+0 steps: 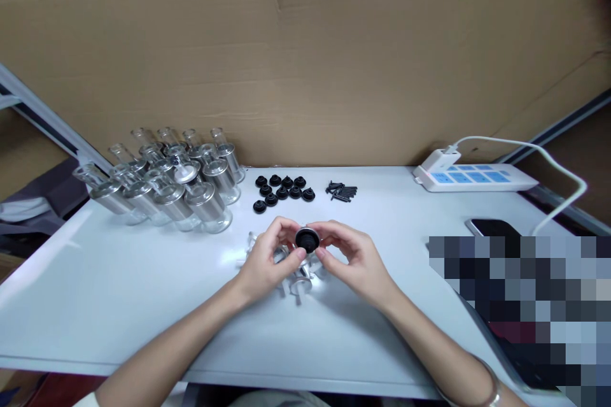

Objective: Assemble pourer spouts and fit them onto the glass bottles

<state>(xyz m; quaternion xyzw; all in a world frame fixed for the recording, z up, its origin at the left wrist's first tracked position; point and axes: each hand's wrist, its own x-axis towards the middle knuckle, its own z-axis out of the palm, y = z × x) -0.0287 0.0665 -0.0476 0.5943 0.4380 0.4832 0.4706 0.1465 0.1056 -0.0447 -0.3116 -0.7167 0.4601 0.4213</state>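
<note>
Between my left hand [272,257] and my right hand [356,260] is a round cap with a black inside [307,240] and a thin silver rim. Thumb and fingers of each hand pinch it, one hand per side, above the table. Below and partly behind my hands lie several silver caps with pale stems [300,287]; my fingers hide some of them. Beyond my hands, several black ridged stoppers [281,192] sit in loose rows. To their right is a small pile of thin black pieces [342,191], too small to name surely.
Several glass bottles with metal bands [209,206] stand close together at the back left. A white power strip [477,178] with a plugged-in charger and white cable [570,171] lies at the back right. Nearer is a phone [494,227] beside a blurred-out area. Cardboard [334,76] walls the back.
</note>
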